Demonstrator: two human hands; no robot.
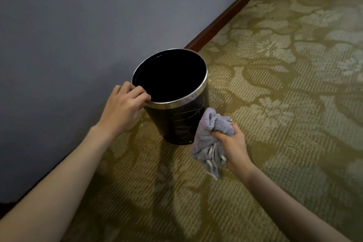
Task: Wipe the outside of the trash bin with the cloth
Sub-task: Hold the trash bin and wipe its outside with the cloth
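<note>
A round black trash bin (176, 122) with a shiny metal rim stands upright on the carpet beside the wall; its inside looks dark. My left hand (123, 106) grips the bin's rim on the left side, fingers curled over the edge. A bunched lilac-grey cloth (208, 137) is held in my right hand (233, 143), just right of the bin's lower side. The cloth's upper fold lies against or very close to the bin's outer wall; I cannot tell if it touches.
A grey-blue wall (78, 25) runs along the left, with a dark wooden skirting board (225, 17) at its foot. Patterned olive and beige carpet (284, 84) covers the floor to the right and front of the bin.
</note>
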